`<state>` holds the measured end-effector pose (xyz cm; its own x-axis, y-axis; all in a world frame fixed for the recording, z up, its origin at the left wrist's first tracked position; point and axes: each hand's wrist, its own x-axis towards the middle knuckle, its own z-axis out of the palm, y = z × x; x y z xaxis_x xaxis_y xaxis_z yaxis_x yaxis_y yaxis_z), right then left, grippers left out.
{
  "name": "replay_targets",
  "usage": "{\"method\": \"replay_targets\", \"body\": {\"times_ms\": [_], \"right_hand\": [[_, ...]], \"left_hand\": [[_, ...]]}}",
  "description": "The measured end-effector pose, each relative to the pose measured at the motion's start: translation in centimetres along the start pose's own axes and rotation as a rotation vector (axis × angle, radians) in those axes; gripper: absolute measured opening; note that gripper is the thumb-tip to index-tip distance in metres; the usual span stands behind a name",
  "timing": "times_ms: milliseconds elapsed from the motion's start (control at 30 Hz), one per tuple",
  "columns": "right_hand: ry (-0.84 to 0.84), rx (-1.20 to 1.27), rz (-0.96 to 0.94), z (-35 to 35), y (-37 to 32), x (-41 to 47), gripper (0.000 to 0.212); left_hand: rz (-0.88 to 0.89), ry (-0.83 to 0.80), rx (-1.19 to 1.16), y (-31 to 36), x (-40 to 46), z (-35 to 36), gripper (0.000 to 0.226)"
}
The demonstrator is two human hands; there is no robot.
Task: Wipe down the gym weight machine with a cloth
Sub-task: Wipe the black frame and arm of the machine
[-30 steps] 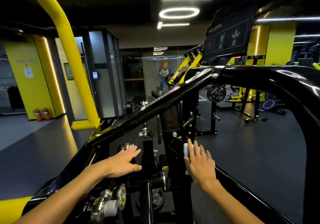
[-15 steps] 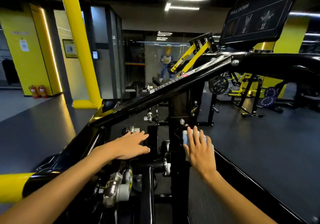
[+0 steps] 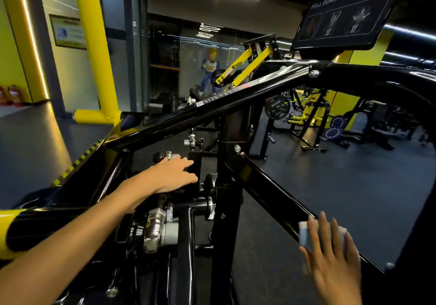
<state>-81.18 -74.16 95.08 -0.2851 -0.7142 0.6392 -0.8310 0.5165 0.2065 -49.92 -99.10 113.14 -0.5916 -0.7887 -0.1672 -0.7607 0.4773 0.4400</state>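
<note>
A black pull-down weight machine [image 3: 212, 106] with glossy tubes fills the view. One black diagonal bar [image 3: 266, 189] slopes down to the right from the centre post. My right hand [image 3: 330, 257] lies flat on the low end of that bar, pressing a pale folded cloth [image 3: 306, 235] against it; the hand is motion-blurred. My left hand [image 3: 171, 174] rests palm down with fingers spread on a black block near the centre post, beside a chrome knob [image 3: 168, 156].
A yellow upright tube [image 3: 94, 45] stands at the left. A black "PULL DOWN" placard [image 3: 342, 19] hangs at the upper right. Chrome fittings [image 3: 160, 231] sit below my left forearm. Other yellow and black machines [image 3: 306, 115] stand on the dark floor behind.
My right hand has slid the cloth down the diagonal bar, from beside the centre post toward the lower right. My left hand has stayed on the block. The view tilted up slightly.
</note>
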Motion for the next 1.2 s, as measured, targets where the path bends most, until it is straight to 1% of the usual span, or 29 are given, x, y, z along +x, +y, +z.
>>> {"method": "replay_targets", "body": {"times_ms": [100, 200, 267, 300, 367, 400, 433, 500, 533, 667, 767, 900, 967, 1067, 1200], "right_hand": [[-0.068, 0.078, 0.036, 0.3, -3.4, 3.7, 0.071], [-0.127, 0.090, -0.032, 1.3, -7.2, 8.7, 0.070], [-0.167, 0.089, -0.067, 2.0, -9.3, 12.0, 0.070], [-0.186, 0.097, -0.075, 2.3, -10.2, 13.5, 0.071], [-0.236, 0.120, -0.096, 2.6, -11.2, 15.8, 0.072], [-0.263, 0.126, -0.110, 2.5, -11.3, 16.4, 0.072], [-0.281, 0.128, -0.127, 2.4, -11.2, 16.8, 0.072], [-0.290, 0.140, -0.159, 1.9, -10.1, 16.3, 0.070], [-0.291, 0.144, -0.164, 1.5, -9.3, 15.5, 0.068], [-0.244, 0.155, -0.108, -0.2, -5.2, 9.9, 0.064], [-0.217, 0.087, -0.055, -1.0, -2.4, 5.1, 0.065], [-0.173, -0.006, 0.078, -1.4, 0.0, 0.3, 0.066], [-0.149, -0.026, 0.113, -1.4, 0.4, -1.0, 0.067], [-0.120, -0.009, 0.130, -1.0, 0.0, -1.2, 0.070], [-0.090, 0.065, 0.157, -0.3, -1.9, 1.4, 0.073]], "left_hand": [[-0.001, 0.001, 0.042, 0.0, 0.1, 0.1, 0.069], [0.006, 0.010, 0.044, -0.5, 0.7, 0.2, 0.070], [0.008, 0.012, 0.000, -1.1, 1.0, 0.2, 0.071], [0.012, 0.008, -0.026, -1.4, 1.0, 0.1, 0.075], [0.015, 0.007, -0.063, -1.8, 1.2, 0.1, 0.091], [0.011, 0.014, -0.079, -1.8, 1.3, 0.2, 0.094], [0.012, 0.022, -0.091, -1.8, 1.4, 0.2, 0.089], [0.025, 0.036, -0.117, -1.6, 1.4, 0.2, 0.069], [0.035, 0.040, -0.131, -1.4, 1.3, 0.2, 0.064], [0.050, 0.059, -0.227, -1.1, 1.2, 0.3, 0.057], [0.058, 0.070, -0.279, -0.9, 1.2, 0.5, 0.054], [0.075, 0.068, -0.263, -0.8, 1.1, 0.4, 0.054], [0.079, 0.062, -0.261, -0.7, 1.0, 0.4, 0.054], [0.087, 0.069, -0.252, -0.7, 1.1, 0.4, 0.055], [0.075, 0.045, -0.173, -0.7, 1.1, 0.3, 0.060]]}}
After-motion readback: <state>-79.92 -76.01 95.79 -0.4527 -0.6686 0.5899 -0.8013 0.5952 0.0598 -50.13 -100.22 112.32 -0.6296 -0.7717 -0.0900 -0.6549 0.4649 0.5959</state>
